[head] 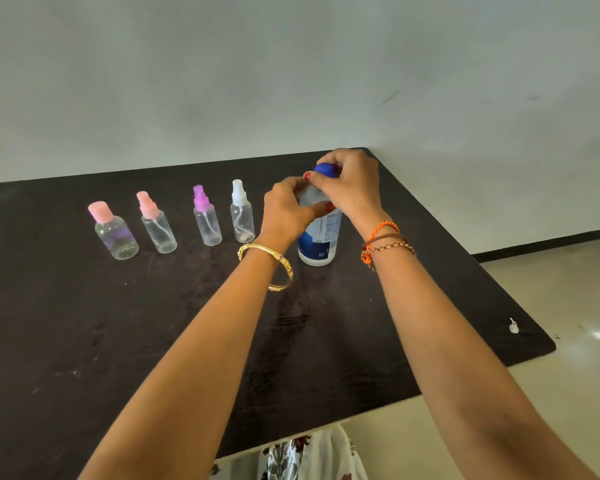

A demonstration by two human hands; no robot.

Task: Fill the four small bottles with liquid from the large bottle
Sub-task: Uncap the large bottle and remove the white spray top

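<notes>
Blue cap (324,169) gripped, right hand (352,183); left hand (284,213) steadying large bottle (319,237).

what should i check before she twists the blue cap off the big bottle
1. Large bottle upright on the table: ok.
2. Left hand grips the bottle body to steady it: ok.
3. Right hand curled round the blue cap: ok.
4. Four small bottles upright in a row, apart from the large one: ok.
5. Small bottles opened for filling: not ok, all four tops on.
6. Cap already loosened: cannot tell.
</notes>
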